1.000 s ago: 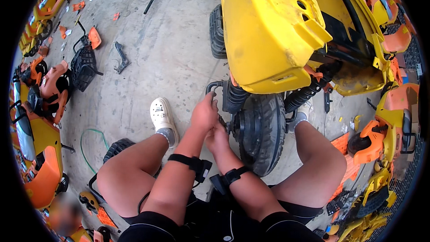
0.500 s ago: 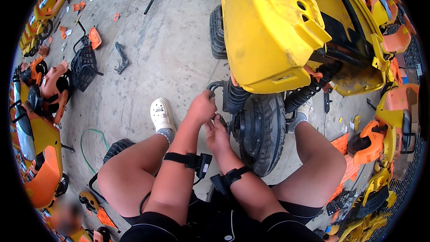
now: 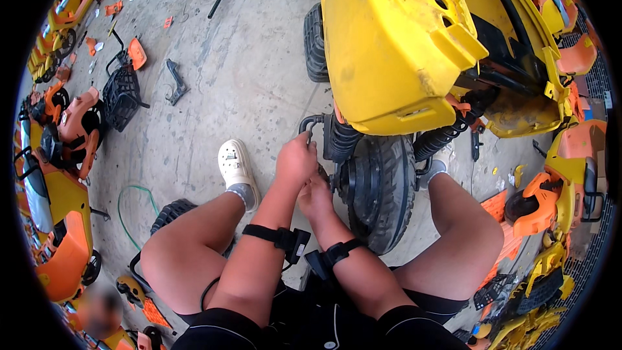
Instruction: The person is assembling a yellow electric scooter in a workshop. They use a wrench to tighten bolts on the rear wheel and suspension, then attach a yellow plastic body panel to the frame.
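The black wheel [image 3: 392, 194] with a knobby tyre stands between my knees, under a yellow body panel [image 3: 389, 45]. Beside the hub's left side, my left hand [image 3: 296, 161] is closed in a fist; a short dark rod-like piece shows at its top, near a bent black tube [image 3: 311, 120]. What the fist grips is mostly hidden. My right hand [image 3: 315, 196] is just below it, close to the axle end, its fingers curled up against the left hand. Whatever they hold is covered. A black coil-spring shock absorber [image 3: 343, 140] rises above the hub.
A second shock absorber [image 3: 453, 131] is right of the wheel. On the left floor lie a black basket [image 3: 123, 98], a dark bracket [image 3: 175, 82] and a green cord [image 3: 137, 188]. Yellow and orange vehicles [image 3: 61, 220] line the left. Broken yellow panels [image 3: 541, 272] pile up at right.
My left fist has shifted slightly down and right. The fingers of my right hand, more spread before, are now curled in close to the left hand.
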